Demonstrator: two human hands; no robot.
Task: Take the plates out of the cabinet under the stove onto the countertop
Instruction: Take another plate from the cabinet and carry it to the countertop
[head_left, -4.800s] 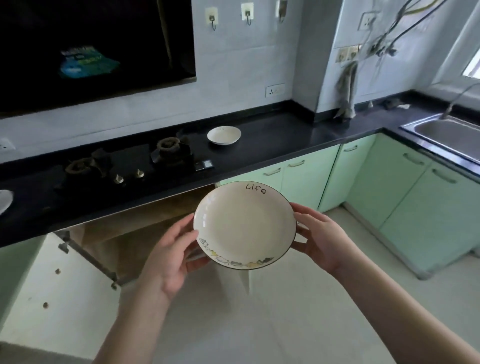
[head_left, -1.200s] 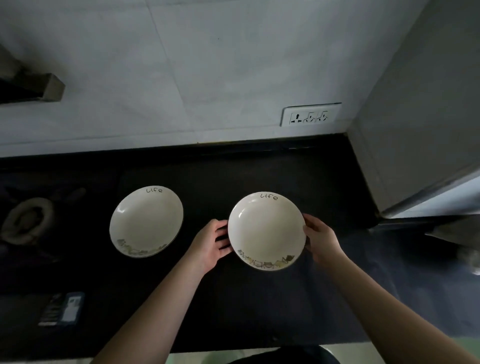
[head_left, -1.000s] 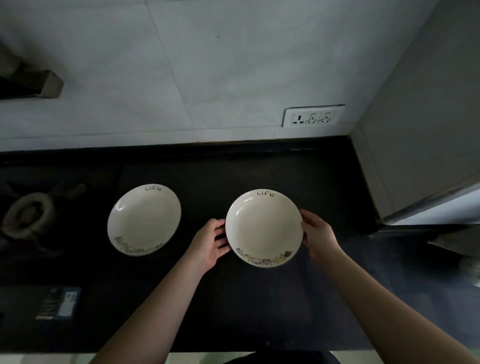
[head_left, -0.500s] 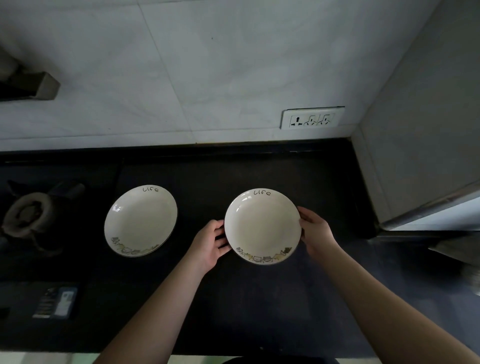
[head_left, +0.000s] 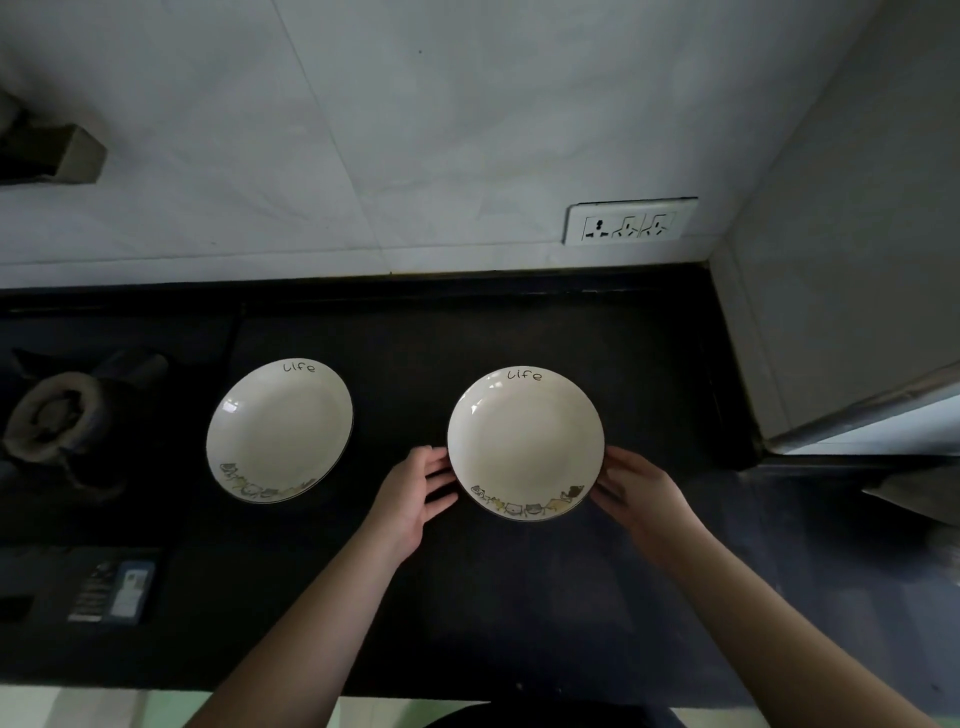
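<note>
My second plate is now down on the dark surface — half a second ago my fingers still gripped its rim. My left hand sits just off the rim at 8 o'clock, fingers spread loose and holding nothing; my right hand lies at 4 o'clock, fingers barely brushing the edge. I judge this plate delivered. It is round, so no long axis — "life" reads at 12 o'clock, the cartoon border at 6. The first plate lies at its 9 o'clock, well apart.
</note>
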